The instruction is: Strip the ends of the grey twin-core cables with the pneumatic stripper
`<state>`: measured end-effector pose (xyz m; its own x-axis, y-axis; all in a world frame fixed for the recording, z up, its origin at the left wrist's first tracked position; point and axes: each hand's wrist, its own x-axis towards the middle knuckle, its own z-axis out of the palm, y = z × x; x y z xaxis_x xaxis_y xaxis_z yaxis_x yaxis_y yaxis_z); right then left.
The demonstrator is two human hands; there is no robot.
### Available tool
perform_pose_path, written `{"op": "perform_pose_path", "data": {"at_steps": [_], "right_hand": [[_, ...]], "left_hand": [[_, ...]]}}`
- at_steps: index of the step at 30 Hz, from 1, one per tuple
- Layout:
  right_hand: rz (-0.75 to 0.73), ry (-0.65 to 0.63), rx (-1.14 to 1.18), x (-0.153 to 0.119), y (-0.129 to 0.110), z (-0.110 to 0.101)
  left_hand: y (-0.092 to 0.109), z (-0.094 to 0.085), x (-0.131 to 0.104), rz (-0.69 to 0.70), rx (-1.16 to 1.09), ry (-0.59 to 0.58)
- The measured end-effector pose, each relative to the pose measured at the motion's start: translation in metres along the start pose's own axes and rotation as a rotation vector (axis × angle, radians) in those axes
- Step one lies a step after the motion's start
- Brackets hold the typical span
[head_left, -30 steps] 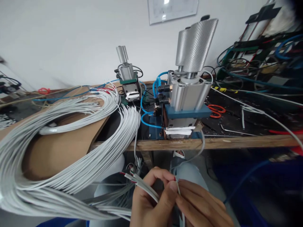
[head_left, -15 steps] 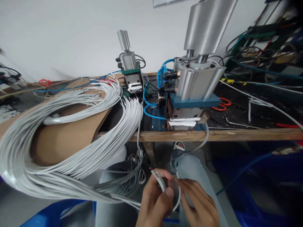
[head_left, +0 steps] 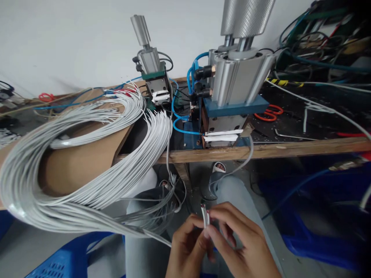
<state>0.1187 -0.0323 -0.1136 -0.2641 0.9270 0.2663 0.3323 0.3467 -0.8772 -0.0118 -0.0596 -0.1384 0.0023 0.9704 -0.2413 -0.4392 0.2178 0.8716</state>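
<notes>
Several short white cable ends (head_left: 205,216) with dark reddish tips stand upright between my two hands, low in the view over my lap. My left hand (head_left: 189,245) pinches them from the left with thumb and fingers. From the right, my right hand (head_left: 239,235) closes thumb and forefinger on the same ends, its fingertips touching those of the left. A large coiled bundle of white cables (head_left: 26,185) lies at the left, and some strands run from it toward my left hand.
A pneumatic press (head_left: 237,81) with blue hoses stands at the edge of the wooden bench (head_left: 278,150); a smaller press (head_left: 152,69) is behind it to the left. Cardboard (head_left: 72,170) lies under the coils. Blue stools (head_left: 60,258) flank my legs.
My right hand has moved left and now meets the left at the cable ends. These now point up, close together, and the curved cable between the hands no longer shows. The view has tilted down slightly.
</notes>
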Motion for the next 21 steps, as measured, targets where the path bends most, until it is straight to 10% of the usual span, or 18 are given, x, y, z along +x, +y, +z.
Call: {"op": "perform_pose_path", "data": {"at_steps": [5, 9, 13, 21], "right_hand": [[-0.027, 0.168, 0.151, -0.001, 0.007, 0.011], [0.226, 0.23, 0.73, -0.016, 0.018, 0.024], [0.449, -0.03, 0.789, -0.027, 0.017, 0.033], [0.478, -0.075, 0.763, -0.022, 0.01, 0.034]], "left_hand": [[0.003, -0.003, 0.0, 0.12, 0.089, 0.211], [0.009, -0.004, -0.001, 0.188, 0.115, 0.4], [0.02, 0.004, 0.001, 0.242, 0.325, 0.203], [0.029, -0.002, 0.005, 0.28, 0.406, 0.082]]}}
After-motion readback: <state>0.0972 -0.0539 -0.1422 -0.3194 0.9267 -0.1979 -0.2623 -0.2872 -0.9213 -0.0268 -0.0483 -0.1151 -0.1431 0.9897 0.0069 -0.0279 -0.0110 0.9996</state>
